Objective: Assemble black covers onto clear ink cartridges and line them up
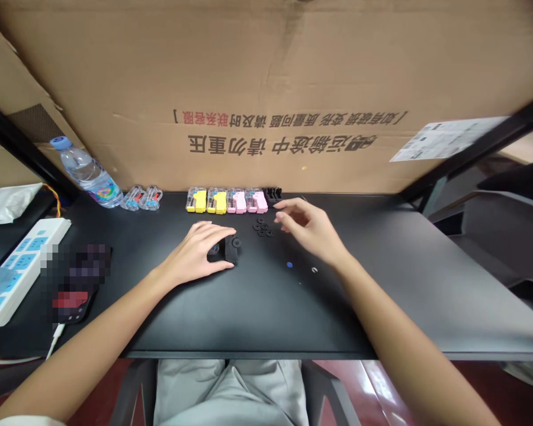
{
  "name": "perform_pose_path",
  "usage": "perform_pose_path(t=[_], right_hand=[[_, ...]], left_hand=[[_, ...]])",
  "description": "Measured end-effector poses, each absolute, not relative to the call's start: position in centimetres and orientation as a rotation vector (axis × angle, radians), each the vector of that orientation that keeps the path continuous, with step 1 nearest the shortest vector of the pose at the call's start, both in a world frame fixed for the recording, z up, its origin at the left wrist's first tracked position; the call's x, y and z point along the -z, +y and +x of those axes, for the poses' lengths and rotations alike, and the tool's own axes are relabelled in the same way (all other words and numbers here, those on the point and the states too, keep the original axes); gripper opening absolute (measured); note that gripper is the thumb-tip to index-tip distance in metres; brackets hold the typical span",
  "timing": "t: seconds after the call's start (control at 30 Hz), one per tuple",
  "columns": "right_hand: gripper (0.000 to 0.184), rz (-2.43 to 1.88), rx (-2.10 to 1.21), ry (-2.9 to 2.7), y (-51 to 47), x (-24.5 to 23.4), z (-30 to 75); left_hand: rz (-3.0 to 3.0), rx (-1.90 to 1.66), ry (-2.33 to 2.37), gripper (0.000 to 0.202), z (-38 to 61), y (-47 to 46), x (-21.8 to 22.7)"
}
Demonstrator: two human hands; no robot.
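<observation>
My left hand (198, 251) is closed around a small black blocky piece (230, 251) on the black table, thumb in front and fingers over the back. A round black disc sits at the top right of that piece, and the palm hides part of its left side. To the right, my right hand (308, 228) hovers with curled fingers, a small gap showing between thumb and forefinger. Just left of its fingertips lie several small black rings (262, 227). Some black plastic parts (272, 194) stand behind them, at the table's back edge.
Two yellow-and-clear pieces (217, 202) and two pink-and-clear ones (247, 202) line the back, left of which lie clear pieces (142, 198). A bottle (91, 174), power strip (24, 266) and phone (82, 284) are left. A blue disc (289, 265) and small C-shaped clip (314, 270) lie forward.
</observation>
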State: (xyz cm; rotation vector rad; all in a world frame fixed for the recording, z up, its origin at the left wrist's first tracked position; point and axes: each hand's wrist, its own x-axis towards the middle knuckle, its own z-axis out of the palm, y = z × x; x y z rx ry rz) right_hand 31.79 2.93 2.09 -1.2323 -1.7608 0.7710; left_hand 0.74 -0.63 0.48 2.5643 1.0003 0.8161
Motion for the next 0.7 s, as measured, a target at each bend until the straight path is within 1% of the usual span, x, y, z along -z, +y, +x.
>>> perform_pose_path(t=[0.07, 0.13, 0.3, 0.4, 0.53, 0.63, 0.7], right_hand=[[0.028, -1.331, -0.616, -1.85, 3.7, -1.9, 33.3], [0.024, -1.402, -0.544, -1.972, 4.2, -1.5, 34.1], [0.027, -1.472, -0.582, -2.195, 4.1, -0.4, 33.9], [0.023, -1.485, -0.602, -2.208, 4.0, -0.1, 33.1], [0.018, -1.502, -0.734, -2.149, 4.2, -0.1, 33.2], [0.023, -1.459, -0.902, -2.074, 4.1, -0.7, 33.2], [0.027, -1.393, -1.083, -1.975, 3.6, -1.1, 32.5]], left_hand=[[2.536, -0.81, 1.029, 0.064, 0.7, -0.5, -0.5], [2.511, -0.794, 1.06, 0.063, 0.7, -0.5, -0.5], [2.458, -0.735, 1.09, 0.061, 0.8, -0.5, -0.6], [2.44, -0.721, 1.088, 0.063, 0.9, -0.7, -0.6], [2.43, -0.732, 1.079, 0.064, 1.0, -0.8, -0.7], [2.44, -0.753, 1.067, 0.064, 1.0, -0.9, -0.9], [2.447, -0.77, 1.047, 0.065, 1.1, -1.0, -1.0]])
